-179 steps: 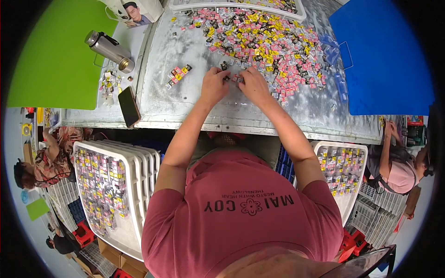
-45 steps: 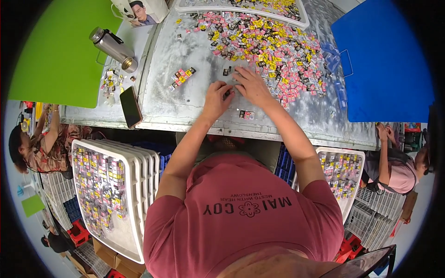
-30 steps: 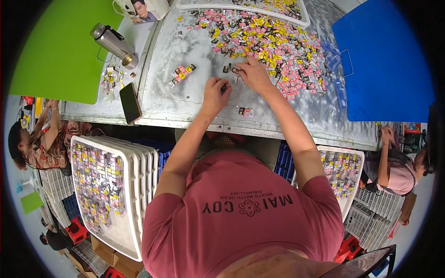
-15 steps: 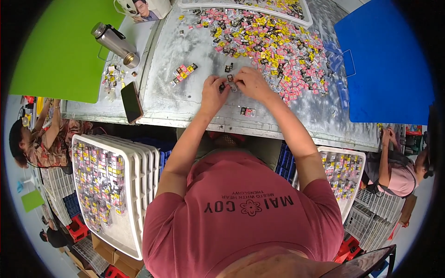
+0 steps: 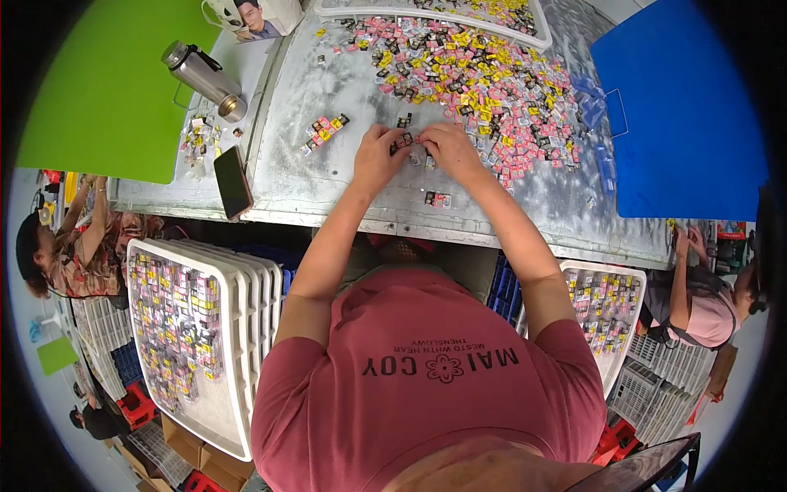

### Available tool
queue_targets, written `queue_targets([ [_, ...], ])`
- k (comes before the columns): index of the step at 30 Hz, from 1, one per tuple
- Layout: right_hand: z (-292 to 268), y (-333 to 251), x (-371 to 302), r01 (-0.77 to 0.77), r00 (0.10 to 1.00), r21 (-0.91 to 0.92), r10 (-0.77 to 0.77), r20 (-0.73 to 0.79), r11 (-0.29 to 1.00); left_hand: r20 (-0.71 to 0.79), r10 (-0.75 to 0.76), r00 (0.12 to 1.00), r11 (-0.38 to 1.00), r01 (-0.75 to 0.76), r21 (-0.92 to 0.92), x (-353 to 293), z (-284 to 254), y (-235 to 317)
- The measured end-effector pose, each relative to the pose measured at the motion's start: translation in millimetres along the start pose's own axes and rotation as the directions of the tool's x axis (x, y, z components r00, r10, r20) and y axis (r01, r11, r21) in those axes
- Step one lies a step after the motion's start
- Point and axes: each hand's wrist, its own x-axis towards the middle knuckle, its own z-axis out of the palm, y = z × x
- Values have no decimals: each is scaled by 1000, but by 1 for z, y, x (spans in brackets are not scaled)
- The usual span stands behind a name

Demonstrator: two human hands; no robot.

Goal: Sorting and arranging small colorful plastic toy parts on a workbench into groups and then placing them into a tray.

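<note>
Over the grey metal table [image 5: 328,205], my left hand [image 5: 379,160] is closed on a small dark block [image 5: 404,141], its fingertips partly covering it. Just to the right, my right hand [image 5: 451,152] pinches a tiny pink piece [image 5: 420,139] close to that block. A small pale block [image 5: 430,162] lies on the table below my right fingertips. Beyond my hands sits a little black cluster [image 5: 404,120]. Nearer the table's front edge is a short row of black, pink and white blocks [image 5: 438,199]. A joined strip of yellow, pink and black blocks [image 5: 325,133] lies to the left.
A wide pile of small coloured blocks [image 5: 492,90] spreads behind and right of my hands. At the back stands a white tray [image 5: 541,37]. Clear plastic pieces [image 5: 607,168] lie beside a blue panel [image 5: 680,123]. Leftward are a phone [image 5: 233,182] and a steel flask [image 5: 201,72].
My right hand has shifted a little to the right and now pinches a pink piece. The dark block in my left hand shows more, and a pale block now lies below the right fingertips.
</note>
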Motion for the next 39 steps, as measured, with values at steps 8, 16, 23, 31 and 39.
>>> queue_targets([
  [8, 6, -5, 6, -86, 996, 24, 86, -21, 996, -30, 22, 999, 997, -19, 78, 2, 5, -1],
  [16, -3, -9, 3, -223, 974, 201, 209, 88, 954, -23, 48, 999, 998, -47, 49, -3, 0, -1],
  [23, -9, -17, -21, -6, 992, -5, 6, 122, 1000, -42, 117, 992, 993, -115, 42, -14, -6, -8],
  [31, 1, -25, -14, 85, 995, -81, -80, 64, 993, -84, 108, 991, 994, -105, 36, -36, -24, -13],
  [39, 13, -34, -4, 64, 994, -37, -61, 91, 997, -158, 120, 980, 993, -118, 23, -46, -22, -17],
])
